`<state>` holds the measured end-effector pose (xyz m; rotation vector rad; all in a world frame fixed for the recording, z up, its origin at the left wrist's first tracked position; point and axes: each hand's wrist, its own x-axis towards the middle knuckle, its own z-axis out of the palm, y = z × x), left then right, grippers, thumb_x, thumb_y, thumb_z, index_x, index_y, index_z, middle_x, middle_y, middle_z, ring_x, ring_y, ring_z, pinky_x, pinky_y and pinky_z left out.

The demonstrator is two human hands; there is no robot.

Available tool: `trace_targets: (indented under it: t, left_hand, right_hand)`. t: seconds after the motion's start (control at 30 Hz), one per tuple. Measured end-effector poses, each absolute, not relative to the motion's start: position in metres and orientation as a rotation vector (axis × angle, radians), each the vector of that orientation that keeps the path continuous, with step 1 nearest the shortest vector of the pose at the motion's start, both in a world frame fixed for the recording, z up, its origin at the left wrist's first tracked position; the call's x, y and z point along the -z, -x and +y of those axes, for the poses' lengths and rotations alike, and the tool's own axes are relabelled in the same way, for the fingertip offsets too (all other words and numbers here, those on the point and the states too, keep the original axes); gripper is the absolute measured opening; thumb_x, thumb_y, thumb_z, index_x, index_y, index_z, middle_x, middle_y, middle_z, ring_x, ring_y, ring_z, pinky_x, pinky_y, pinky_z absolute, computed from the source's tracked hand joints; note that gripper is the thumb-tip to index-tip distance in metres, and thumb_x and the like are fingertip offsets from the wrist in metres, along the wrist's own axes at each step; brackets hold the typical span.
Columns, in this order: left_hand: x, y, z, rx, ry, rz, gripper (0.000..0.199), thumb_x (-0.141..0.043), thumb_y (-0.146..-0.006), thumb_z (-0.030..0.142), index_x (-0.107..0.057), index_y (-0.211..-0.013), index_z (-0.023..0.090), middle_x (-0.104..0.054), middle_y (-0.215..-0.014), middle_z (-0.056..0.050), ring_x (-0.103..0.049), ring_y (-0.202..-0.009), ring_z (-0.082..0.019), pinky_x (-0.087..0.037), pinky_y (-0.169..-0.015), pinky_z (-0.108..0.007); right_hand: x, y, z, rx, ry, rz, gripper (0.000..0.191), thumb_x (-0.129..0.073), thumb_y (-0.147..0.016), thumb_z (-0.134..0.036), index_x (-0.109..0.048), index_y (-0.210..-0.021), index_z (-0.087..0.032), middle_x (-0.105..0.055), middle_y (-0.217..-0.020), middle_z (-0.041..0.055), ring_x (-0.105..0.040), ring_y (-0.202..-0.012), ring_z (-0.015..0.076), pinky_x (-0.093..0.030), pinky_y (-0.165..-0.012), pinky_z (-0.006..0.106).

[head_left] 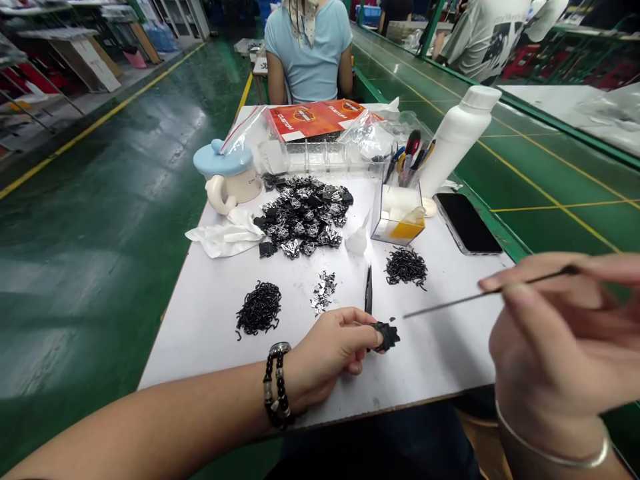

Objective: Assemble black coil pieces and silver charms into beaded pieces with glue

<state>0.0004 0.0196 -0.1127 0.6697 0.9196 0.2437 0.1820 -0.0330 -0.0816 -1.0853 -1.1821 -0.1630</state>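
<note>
My left hand (336, 347) pinches a small flat black part (388, 337) with a jagged outline, just above the white tabletop. To its right, my right hand (555, 347) is raised and grips a long thin dark rod (450, 305). The rod's tip points toward the black part and looks apart from it. A slim black pointed tool (369, 290) lies beside my left fingertips, its lower end hidden by the hand. Nearby are a pile of small silvery pieces (323, 293) and two heaps of small bent black pieces, a left heap (259, 308) and a right heap (406, 267).
Black-and-silver emblem parts (305, 213) are piled mid-table. Around them stand a lidded mug (230, 177), crumpled tissue (227, 233), a clear pen box (399, 217), a white bottle (457, 137) and a phone (467, 222). A person (310, 50) sits beyond the table (200, 360).
</note>
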Motion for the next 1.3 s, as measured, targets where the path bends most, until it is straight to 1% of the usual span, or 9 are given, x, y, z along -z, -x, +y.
trace_targets:
  t: [0.07,0.17,0.3,0.5,0.77,0.9,1.0,1.13,1.3]
  left_hand:
    - [0.113,-0.001,0.019,-0.244,-0.664,0.921,0.022,-0.065,-0.06,0.012,-0.053,-0.077,0.015,-0.055,-0.057,0.002,-0.032,-0.043,-0.003,-0.019,-0.038,-0.017]
    - [0.113,-0.001,0.019,-0.252,-0.658,0.924,0.022,-0.065,-0.059,0.011,-0.053,-0.077,0.015,-0.052,-0.054,0.005,-0.031,-0.042,-0.003,-0.019,-0.038,-0.017]
    - [0.112,-0.001,0.02,-0.251,-0.667,0.911,0.018,-0.065,-0.06,0.011,-0.054,-0.074,0.015,-0.05,-0.051,0.006,-0.031,-0.041,-0.002,-0.02,-0.037,-0.016]
    - [0.112,-0.001,0.02,-0.242,-0.671,0.905,0.016,-0.064,-0.062,0.011,-0.054,-0.073,0.014,-0.05,-0.05,0.006,-0.032,-0.041,-0.002,-0.021,-0.036,-0.014]
    - [0.113,-0.001,0.019,-0.247,-0.663,0.904,0.018,-0.064,-0.06,0.011,-0.054,-0.074,0.015,-0.046,-0.046,0.009,-0.03,-0.039,-0.001,-0.021,-0.036,-0.014]
    - [0.114,-0.001,0.018,-0.249,-0.661,0.898,0.018,-0.064,-0.061,0.011,-0.053,-0.075,0.015,-0.046,-0.047,0.008,-0.031,-0.039,-0.001,-0.02,-0.036,-0.014]
    - [0.115,0.0,0.018,-0.249,-0.656,0.891,0.018,-0.064,-0.061,0.01,-0.053,-0.076,0.015,-0.047,-0.048,0.008,-0.031,-0.04,-0.001,-0.021,-0.036,-0.014]
    - [0.115,-0.001,0.019,-0.248,-0.652,0.897,0.019,-0.064,-0.061,0.011,-0.053,-0.075,0.015,-0.048,-0.048,0.007,-0.03,-0.04,-0.001,-0.02,-0.036,-0.014]
    - [0.114,-0.001,0.019,-0.245,-0.666,0.897,0.02,-0.065,-0.06,0.011,-0.053,-0.077,0.015,-0.047,-0.048,0.008,-0.03,-0.04,-0.002,-0.021,-0.036,-0.015]
  right_hand:
    - [0.092,-0.17,-0.042,0.154,0.996,-1.252,0.046,-0.072,-0.061,0.001,-0.066,-0.101,-0.022,-0.057,-0.07,-0.0012,-0.064,-0.06,0.0214,-0.051,-0.046,0.037]
    - [0.104,-0.164,-0.047,0.145,0.938,-1.244,0.044,-0.07,-0.064,0.002,-0.065,-0.103,-0.016,-0.059,-0.071,0.0014,-0.065,-0.063,0.0228,-0.047,-0.04,0.034]
    - [0.108,-0.163,-0.051,0.063,0.97,-1.261,0.047,-0.065,-0.065,0.009,-0.061,-0.106,-0.013,-0.06,-0.073,0.0008,-0.065,-0.068,0.0215,-0.049,-0.044,0.034]
    - [0.109,-0.159,-0.051,0.021,0.956,-1.316,0.047,-0.063,-0.067,0.011,-0.058,-0.109,-0.01,-0.061,-0.077,0.001,-0.064,-0.071,0.0193,-0.051,-0.049,0.033]
    - [0.111,-0.166,-0.051,0.119,0.928,-1.222,0.044,-0.067,-0.066,0.008,-0.062,-0.105,-0.012,-0.06,-0.074,-0.0006,-0.066,-0.065,0.0195,-0.05,-0.045,0.032]
    - [0.112,-0.166,-0.052,0.1,0.953,-1.208,0.045,-0.067,-0.066,0.009,-0.061,-0.106,-0.011,-0.059,-0.075,0.0007,-0.067,-0.067,0.0199,-0.052,-0.047,0.032]
    - [0.114,-0.164,-0.05,0.146,0.955,-1.178,0.045,-0.068,-0.065,0.008,-0.062,-0.105,-0.012,-0.059,-0.077,0.0011,-0.067,-0.066,0.0203,-0.052,-0.046,0.033]
    - [0.117,-0.161,-0.047,0.212,0.972,-1.13,0.043,-0.07,-0.063,0.008,-0.062,-0.102,-0.01,-0.059,-0.08,0.0032,-0.068,-0.067,0.022,-0.051,-0.045,0.034]
    - [0.117,-0.157,-0.049,0.183,0.987,-1.193,0.047,-0.067,-0.065,0.01,-0.06,-0.107,-0.01,-0.061,-0.081,0.0023,-0.068,-0.071,0.0217,-0.05,-0.048,0.035]
